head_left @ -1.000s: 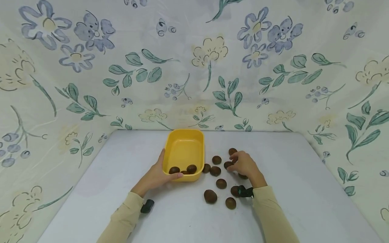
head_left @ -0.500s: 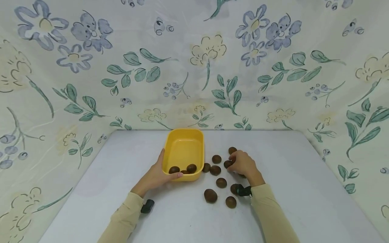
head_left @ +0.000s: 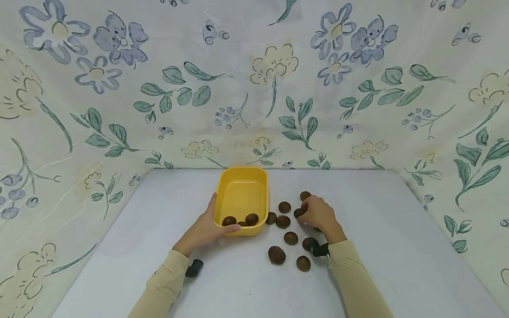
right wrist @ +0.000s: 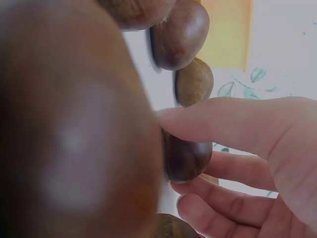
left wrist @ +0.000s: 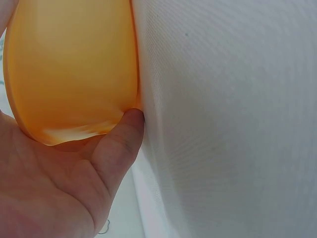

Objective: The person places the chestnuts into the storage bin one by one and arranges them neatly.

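A yellow plastic tub [head_left: 241, 194] stands on the white table with several brown chestnuts [head_left: 252, 219] at its near end. My left hand [head_left: 203, 232] grips its near left corner, the thumb along the near rim and the fingers at the left wall. To the right of the tub, my right hand [head_left: 321, 217] reaches down among loose chestnuts. Its thumb and fingers pinch one chestnut [right wrist: 187, 158], shown dark and glossy in the right wrist view. Part of that chestnut is hidden behind the thumb.
Several loose chestnuts lie between the tub and my right forearm, such as a large one [head_left: 276, 255] toward the front and one [head_left: 305, 195] beyond my right hand. Another blurred chestnut [right wrist: 74, 129] fills the left of the right wrist view. A floral cloth [head_left: 254, 88] hangs behind the table.
My right thumb and fingers have drawn together round the chestnut, with the hand nearly in place. The left hand and tub stay put; the head view shifts slightly.
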Demonstrator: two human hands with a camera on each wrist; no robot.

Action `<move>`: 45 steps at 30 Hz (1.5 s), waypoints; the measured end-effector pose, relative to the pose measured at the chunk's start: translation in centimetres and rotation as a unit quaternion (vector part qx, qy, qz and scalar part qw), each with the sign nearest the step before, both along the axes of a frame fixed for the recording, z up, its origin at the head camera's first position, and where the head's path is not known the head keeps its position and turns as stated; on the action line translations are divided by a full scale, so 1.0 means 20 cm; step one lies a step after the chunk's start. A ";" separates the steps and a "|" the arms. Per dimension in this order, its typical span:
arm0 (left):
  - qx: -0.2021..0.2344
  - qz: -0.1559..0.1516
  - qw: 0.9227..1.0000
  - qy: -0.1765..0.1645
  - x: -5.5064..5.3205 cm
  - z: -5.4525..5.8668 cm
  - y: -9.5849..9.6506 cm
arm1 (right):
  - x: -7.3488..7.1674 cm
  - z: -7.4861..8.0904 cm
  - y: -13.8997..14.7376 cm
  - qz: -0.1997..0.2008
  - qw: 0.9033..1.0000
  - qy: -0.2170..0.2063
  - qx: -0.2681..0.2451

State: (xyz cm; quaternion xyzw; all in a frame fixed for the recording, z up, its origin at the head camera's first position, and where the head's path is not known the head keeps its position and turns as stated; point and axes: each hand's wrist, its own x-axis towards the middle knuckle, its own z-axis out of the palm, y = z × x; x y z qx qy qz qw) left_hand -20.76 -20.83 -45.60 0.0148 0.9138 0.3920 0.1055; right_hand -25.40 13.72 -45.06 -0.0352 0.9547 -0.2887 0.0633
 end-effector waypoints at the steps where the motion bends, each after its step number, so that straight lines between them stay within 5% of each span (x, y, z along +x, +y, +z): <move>1: -0.001 -0.001 1.000 -0.001 0.00 0.00 0.00 | 0.00 0.00 0.00 -0.001 1.000 0.000 0.000; 26: 0.000 -0.006 1.000 0.003 -0.01 0.00 -0.01 | 0.02 0.09 -0.03 0.022 0.999 0.020 -0.041; 37: 0.007 0.001 1.000 -0.007 -0.01 0.00 -0.01 | 0.05 0.13 -0.05 0.059 0.992 0.069 -0.083; 45: 0.007 0.000 1.000 -0.011 -0.01 0.00 0.00 | 0.07 0.16 -0.10 0.038 0.991 0.064 -0.109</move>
